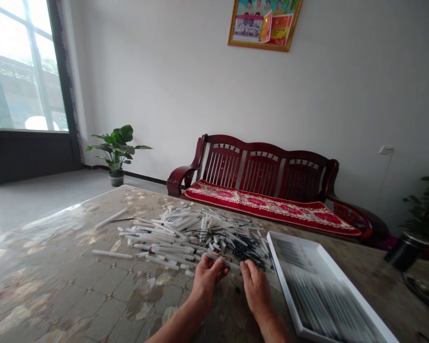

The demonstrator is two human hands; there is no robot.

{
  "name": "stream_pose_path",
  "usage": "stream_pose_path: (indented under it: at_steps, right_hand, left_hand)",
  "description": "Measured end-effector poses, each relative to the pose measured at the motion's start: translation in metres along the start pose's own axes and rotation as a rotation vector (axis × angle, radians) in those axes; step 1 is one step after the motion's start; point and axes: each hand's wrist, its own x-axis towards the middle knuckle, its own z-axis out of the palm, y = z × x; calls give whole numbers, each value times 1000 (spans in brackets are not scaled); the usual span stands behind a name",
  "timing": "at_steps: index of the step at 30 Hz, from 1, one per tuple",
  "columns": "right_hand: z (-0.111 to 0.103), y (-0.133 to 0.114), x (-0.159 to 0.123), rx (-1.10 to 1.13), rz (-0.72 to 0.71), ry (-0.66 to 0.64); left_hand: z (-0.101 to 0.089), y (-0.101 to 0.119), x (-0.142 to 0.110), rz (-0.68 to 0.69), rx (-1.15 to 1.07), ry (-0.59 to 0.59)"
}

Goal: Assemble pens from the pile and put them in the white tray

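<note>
My left hand pinches one end of a whitish pen with thumb and fingers. At the pen's other end, the fingers of my right hand are closed, so it lies level between both hands. Just beyond them is a loose heap of white pen barrels, with thin dark rods and small black pieces among them. A shallow white box stands to the right of my right hand, holding rows of slim grey-white pens. The fine detail of the held pen is blurred.
Stray barrels lie left of the heap on the patterned tabletop. Behind the table stands a dark red wooden bench with a red cushion. A black cylindrical container and cables are at the far right.
</note>
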Motion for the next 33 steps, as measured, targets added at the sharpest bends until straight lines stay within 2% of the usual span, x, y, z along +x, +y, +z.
stream_pose_path:
  at_steps: [4, 10, 16, 21, 23, 28, 31, 33]
  right_hand:
    - [-1, 0, 1, 22, 40, -30]
    - [0, -5, -1, 35, -56, -29]
    - [4, -2, -2, 158, 56, -79]
    - [-1, -14, 0, 135, -44, -135]
    - [-1, -16, 0, 124, -34, -169]
    - [5, -11, -1, 307, 1, -235]
    - [12, -4, 0, 435, 11, -185]
    - [18, 1, 2, 503, 81, -129]
  left_hand:
    - [0, -2, 0, 1, 1, 10]
    - [-1, -1, 2, 11, 6, 14]
    - [-1, 1, -1, 20, 41, -6]
    - [-3, 2, -1, 42, 103, -25]
    - [-4, 3, -2, 64, 130, -43]
    - [-6, 6, -3, 103, 219, -51]
    - [-8, 9, 0, 89, 271, -31]
    - [-12, 14, 4, 125, 367, 2]
